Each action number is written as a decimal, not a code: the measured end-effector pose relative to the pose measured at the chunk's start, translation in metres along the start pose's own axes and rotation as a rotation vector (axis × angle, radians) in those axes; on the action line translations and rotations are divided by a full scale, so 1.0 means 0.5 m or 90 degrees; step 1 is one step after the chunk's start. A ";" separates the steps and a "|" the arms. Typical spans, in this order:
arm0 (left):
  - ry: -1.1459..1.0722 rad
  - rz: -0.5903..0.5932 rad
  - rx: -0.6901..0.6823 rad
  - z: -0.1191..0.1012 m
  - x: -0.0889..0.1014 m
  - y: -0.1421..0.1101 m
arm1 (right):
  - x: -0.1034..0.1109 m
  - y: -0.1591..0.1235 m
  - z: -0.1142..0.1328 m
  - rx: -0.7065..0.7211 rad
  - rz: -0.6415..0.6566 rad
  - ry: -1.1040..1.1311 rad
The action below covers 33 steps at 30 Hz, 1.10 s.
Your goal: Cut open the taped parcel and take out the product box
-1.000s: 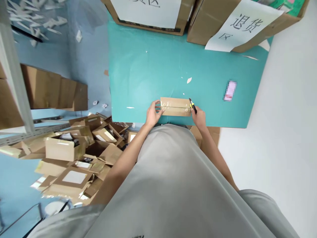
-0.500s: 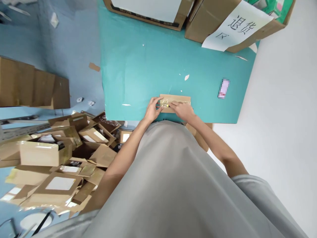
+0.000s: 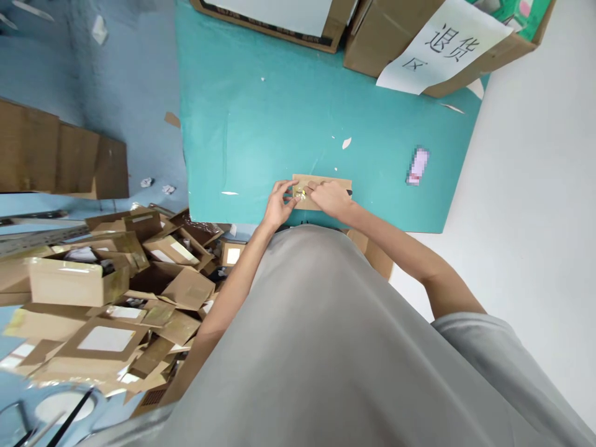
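A small, flat brown cardboard box (image 3: 313,204) with clear tape across its top lies at the near edge of the teal table (image 3: 261,136). At its left end is my left hand (image 3: 278,208), thumb and fingers curved around that end and steadying it. Over the box's top, my right hand (image 3: 331,198) is closed around what looks like a box cutter (image 3: 303,192). Its yellow front part shows by the fingertips and a dark end sticks out behind the hand. The rest of the tool is hidden, and whether its blade is in the tape cannot be made out.
Large cartons (image 3: 393,37) stand along the table's far side, one with a white paper sign (image 3: 442,49). A blurred pinkish object (image 3: 418,166) lies at the right. Paper scraps (image 3: 346,143) dot the tabletop. Opened cardboard boxes (image 3: 109,338) pile up on the floor at left.
My right hand, with the box cutter, has slid left along the box top toward my left hand. My left hand keeps its place at the box's left end. The view has shifted slightly.
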<state>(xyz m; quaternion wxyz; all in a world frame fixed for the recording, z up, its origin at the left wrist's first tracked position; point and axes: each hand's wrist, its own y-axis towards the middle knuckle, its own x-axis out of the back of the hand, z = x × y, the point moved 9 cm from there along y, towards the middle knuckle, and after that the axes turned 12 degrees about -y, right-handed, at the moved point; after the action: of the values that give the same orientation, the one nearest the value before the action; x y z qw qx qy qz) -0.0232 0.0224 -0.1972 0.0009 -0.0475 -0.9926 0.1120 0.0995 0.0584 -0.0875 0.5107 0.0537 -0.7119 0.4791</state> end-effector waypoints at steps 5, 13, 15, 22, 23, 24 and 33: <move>-0.003 -0.050 0.024 -0.005 0.006 -0.007 | -0.041 -0.045 -0.054 -0.036 0.009 0.018; 0.023 -0.101 0.037 -0.005 0.006 -0.016 | -0.129 -0.209 -0.196 -0.174 0.037 0.059; 0.024 -0.113 0.039 -0.002 0.010 -0.019 | -0.129 -0.224 -0.206 -0.179 0.037 0.066; -0.005 -0.197 0.072 0.038 0.080 -0.045 | -0.146 -0.266 -0.296 -0.249 -0.150 0.373; -0.007 -0.203 0.074 0.045 0.091 -0.047 | -0.166 -0.262 -0.306 -0.277 -0.193 0.476; -0.006 -0.206 0.074 0.051 0.100 -0.047 | -0.195 -0.253 -0.310 -0.310 -0.224 0.587; 0.084 -0.227 0.043 0.064 0.169 -0.043 | -0.341 -0.116 -0.125 -0.465 -0.204 1.091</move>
<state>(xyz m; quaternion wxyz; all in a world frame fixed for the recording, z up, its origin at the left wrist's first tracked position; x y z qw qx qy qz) -0.1098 0.0025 -0.2246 0.0877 0.1217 -0.9787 0.1402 0.2550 0.0031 -0.1828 0.9050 -0.3826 -0.1841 0.0271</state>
